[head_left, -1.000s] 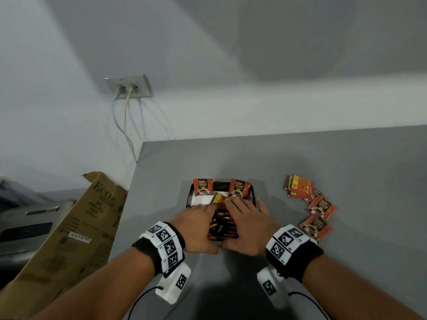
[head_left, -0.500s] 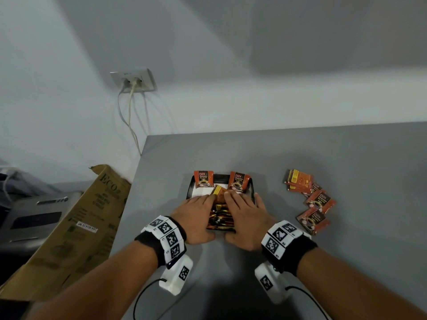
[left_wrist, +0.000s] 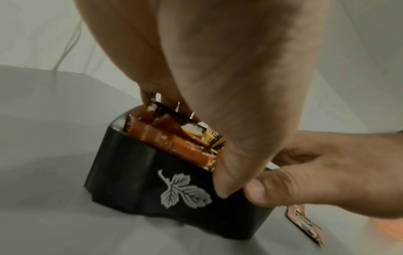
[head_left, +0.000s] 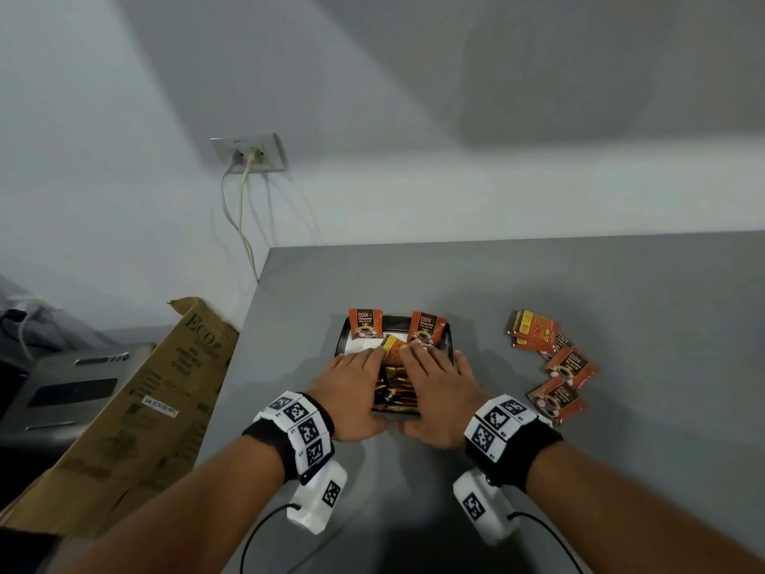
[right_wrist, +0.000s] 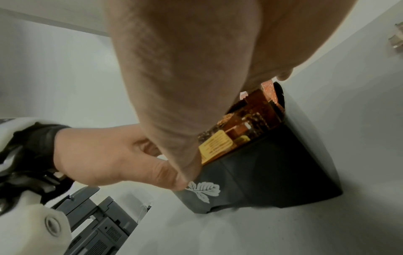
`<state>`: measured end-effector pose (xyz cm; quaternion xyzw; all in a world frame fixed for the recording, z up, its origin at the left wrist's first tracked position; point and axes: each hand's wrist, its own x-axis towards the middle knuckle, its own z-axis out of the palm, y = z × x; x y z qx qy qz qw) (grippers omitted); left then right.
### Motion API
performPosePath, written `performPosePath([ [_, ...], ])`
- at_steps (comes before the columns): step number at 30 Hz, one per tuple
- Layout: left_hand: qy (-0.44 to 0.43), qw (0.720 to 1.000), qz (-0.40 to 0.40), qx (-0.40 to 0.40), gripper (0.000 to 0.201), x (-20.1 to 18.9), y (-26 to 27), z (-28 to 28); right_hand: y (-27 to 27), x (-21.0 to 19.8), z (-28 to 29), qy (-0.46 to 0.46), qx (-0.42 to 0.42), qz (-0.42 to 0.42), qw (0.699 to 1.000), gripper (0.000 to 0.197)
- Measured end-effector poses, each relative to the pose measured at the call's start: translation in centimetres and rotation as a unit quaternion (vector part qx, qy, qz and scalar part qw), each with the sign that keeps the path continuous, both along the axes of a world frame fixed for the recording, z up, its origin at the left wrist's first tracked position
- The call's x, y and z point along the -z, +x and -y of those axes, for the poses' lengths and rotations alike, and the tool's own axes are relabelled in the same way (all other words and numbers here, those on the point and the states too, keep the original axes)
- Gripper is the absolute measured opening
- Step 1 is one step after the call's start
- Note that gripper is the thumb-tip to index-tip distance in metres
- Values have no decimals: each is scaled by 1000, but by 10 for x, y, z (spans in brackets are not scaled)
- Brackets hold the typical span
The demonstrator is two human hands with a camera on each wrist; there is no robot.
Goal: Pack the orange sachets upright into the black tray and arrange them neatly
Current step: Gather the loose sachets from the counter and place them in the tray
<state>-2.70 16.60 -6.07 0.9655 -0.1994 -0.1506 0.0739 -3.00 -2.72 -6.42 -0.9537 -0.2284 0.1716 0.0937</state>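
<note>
both hands [head_left: 360, 391] flat, grip spread on sachet row [head_left: 395, 387] in black tray [left_wrist: 139, 174]; press evenly, square tops, don't tip tray

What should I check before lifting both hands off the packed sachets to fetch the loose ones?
1. Left hand flat on the sachet row: ok.
2. Right hand flat on the same row: ok.
3. Black tray sitting flat on the table: ok.
4. All sachets upright: not ok, one lies tilted across the row.
5. Loose sachets lying to the right: ok.
6. Row's tightness under the palms: cannot tell.
</note>
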Motion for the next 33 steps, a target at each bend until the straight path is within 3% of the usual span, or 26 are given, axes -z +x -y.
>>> performPosePath([
  [6,-30,999,-28,-25,104,-15,4,1,1,1,3,19,-2,-7,1000,111],
  [9,-87,995,-38,-31,88,-25,6,9,4,-10,14,57,17,-13,998,108],
  [12,-113,993,-12,-36,67,-43,10,31,20,-30,50,124,102,51,986,77],
  [14,-134,990,24,-44,46,-52,16,54,30,-28,90,84,158,95,979,51],
  [16,-157,985,61,-44,28,-58,26,81,33,-14,131,16,221,69,973,43],
  [19,-147,986,68,-30,30,-60,41,129,17,13,168,-42,239,-35,969,36],
  [25,-54,998,16,-27,28,-49,78,236,-21,35,195,33,256,-48,965,16],
  [30,-60,997,-28,-34,22,-17,98,281,-26,37,215,97,295,-94,946,48],
  [33,-21,998,-47,-30,29,28,123,289,-23,32,225,167,309,-72,933,56],
])
